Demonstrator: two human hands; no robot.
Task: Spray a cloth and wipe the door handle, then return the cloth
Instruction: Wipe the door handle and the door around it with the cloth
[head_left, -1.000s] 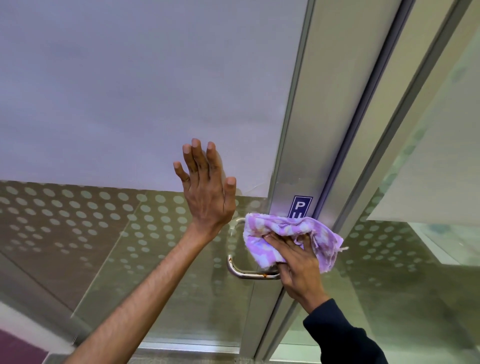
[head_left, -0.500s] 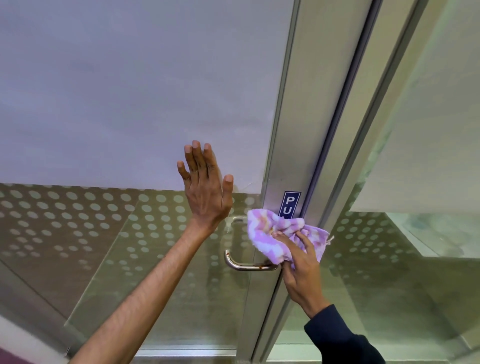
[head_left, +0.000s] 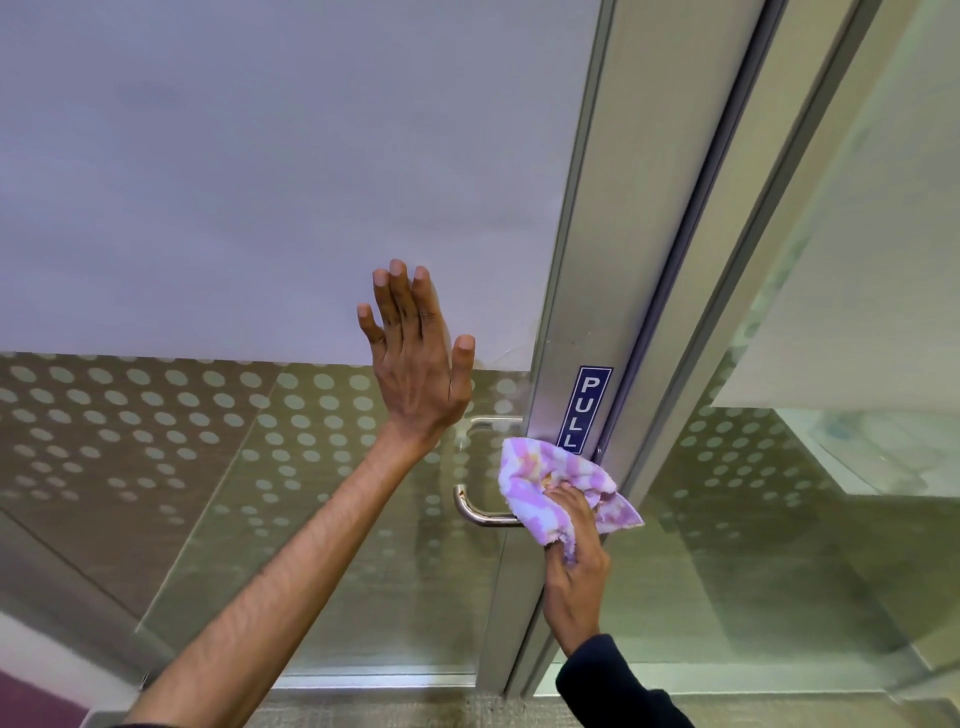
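Note:
A shiny metal door handle (head_left: 475, 510) curves out from the aluminium stile of a glass door. My right hand (head_left: 574, 564) grips a purple and white checked cloth (head_left: 545, 480) and presses it against the stile where the handle's lower end meets it, hiding that end. The handle's upper bar (head_left: 493, 420) shows just above the cloth. My left hand (head_left: 418, 358) lies flat on the frosted glass, fingers spread upward, to the left of the handle.
A blue PULL sticker (head_left: 586, 408) sits on the door stile (head_left: 587, 260) above the cloth. Dotted frosting covers the lower glass (head_left: 156, 426). A second glass panel (head_left: 779, 519) and its frame stand to the right. Carpet floor shows at the bottom edge.
My right hand has slid the cloth down the stile, uncovering the whole PULL sticker. My left hand stays flat on the glass.

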